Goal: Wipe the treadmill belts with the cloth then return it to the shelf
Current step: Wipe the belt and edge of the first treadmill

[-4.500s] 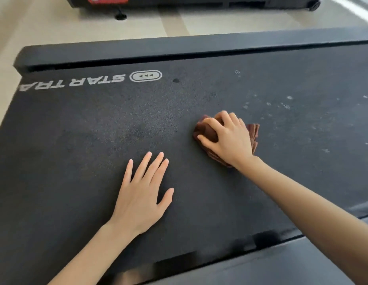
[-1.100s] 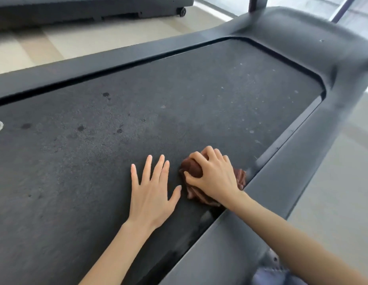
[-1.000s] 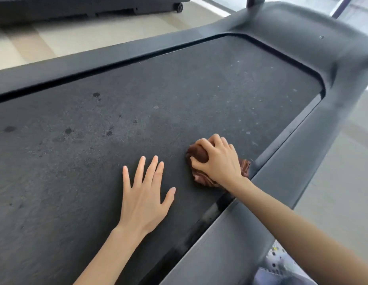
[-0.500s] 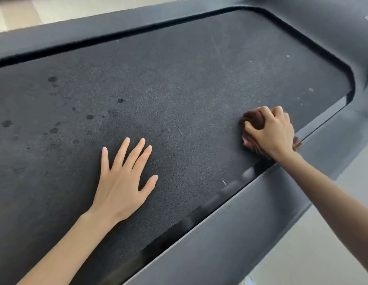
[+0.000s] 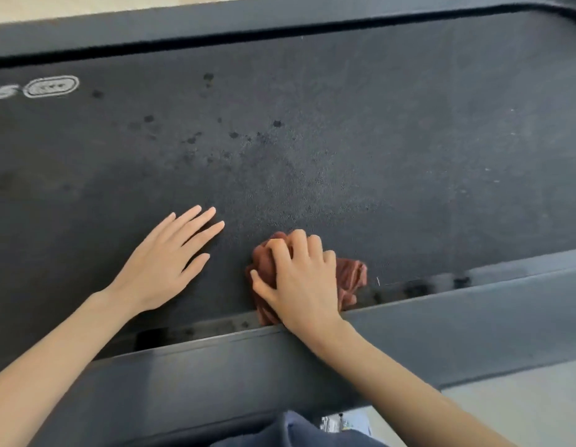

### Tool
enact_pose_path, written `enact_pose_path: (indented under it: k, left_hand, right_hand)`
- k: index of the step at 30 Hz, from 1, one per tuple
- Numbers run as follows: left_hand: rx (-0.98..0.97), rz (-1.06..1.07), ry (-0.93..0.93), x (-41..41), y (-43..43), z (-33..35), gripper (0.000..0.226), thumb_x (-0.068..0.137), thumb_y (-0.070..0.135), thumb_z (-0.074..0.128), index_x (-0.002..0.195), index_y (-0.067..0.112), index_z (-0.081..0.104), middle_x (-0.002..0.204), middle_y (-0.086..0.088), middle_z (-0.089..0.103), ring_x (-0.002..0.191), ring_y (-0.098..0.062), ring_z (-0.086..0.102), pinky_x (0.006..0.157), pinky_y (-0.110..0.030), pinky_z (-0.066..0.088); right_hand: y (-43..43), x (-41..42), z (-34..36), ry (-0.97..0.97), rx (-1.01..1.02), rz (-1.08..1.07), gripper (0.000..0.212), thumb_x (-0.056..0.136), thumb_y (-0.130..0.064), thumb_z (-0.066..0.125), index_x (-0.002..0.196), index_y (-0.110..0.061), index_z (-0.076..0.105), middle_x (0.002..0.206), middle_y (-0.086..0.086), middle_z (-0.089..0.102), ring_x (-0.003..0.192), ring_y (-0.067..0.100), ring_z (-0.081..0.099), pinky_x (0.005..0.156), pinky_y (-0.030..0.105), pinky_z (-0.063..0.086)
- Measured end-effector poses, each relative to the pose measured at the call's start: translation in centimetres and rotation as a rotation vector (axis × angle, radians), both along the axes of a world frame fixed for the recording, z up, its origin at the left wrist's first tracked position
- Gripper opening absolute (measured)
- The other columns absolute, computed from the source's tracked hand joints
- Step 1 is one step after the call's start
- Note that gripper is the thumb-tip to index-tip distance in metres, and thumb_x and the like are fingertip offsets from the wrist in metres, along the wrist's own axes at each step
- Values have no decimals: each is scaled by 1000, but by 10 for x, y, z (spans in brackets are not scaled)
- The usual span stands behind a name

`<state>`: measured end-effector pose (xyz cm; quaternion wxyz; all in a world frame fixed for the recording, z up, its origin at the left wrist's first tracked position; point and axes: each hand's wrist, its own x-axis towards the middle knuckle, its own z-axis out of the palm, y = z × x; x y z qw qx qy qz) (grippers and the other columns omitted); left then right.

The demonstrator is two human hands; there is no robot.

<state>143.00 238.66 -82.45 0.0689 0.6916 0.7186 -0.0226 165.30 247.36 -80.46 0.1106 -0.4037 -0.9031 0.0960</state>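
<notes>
The black treadmill belt (image 5: 344, 140) fills most of the view, with dark spots near its middle and pale specks toward the right. A crumpled brown cloth (image 5: 351, 275) lies on the belt close to the near side rail. My right hand (image 5: 299, 282) grips the cloth with curled fingers and presses it onto the belt. To its left my left hand (image 5: 167, 262) rests flat on the belt, fingers straight and spread, holding nothing.
The grey near side rail (image 5: 441, 330) runs across below my hands; the far rail (image 5: 215, 24) borders the top. A white oval logo (image 5: 51, 86) is printed at the belt's left. Pale floor (image 5: 521, 404) shows at the lower right.
My right hand has dragged the cloth leftward along the near edge of the belt, back beside my left hand. The view has swung left, bringing the logo into sight.
</notes>
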Motion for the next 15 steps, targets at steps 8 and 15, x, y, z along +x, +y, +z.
enact_pose_path:
  k: [8, 15]
  left_hand:
    - [39, 38, -7, -32, -20, 4, 56, 96, 41, 23, 146, 18, 29, 154, 1, 25, 143, -16, 17, 116, -42, 17]
    - [54, 22, -47, -36, -50, -2, 53, 97, 38, 24, 146, 18, 31, 155, 1, 24, 144, -17, 16, 117, -42, 14]
  right_hand:
    - [0, -3, -2, 41, -61, 298, 45, 80, -53, 56, 108, -19, 60, 99, 7, 53, 88, 30, 51, 67, 40, 44]
    - [25, 19, -1, 47, -47, 632, 38, 79, -51, 57, 98, -19, 67, 95, 4, 57, 81, 25, 53, 67, 38, 46]
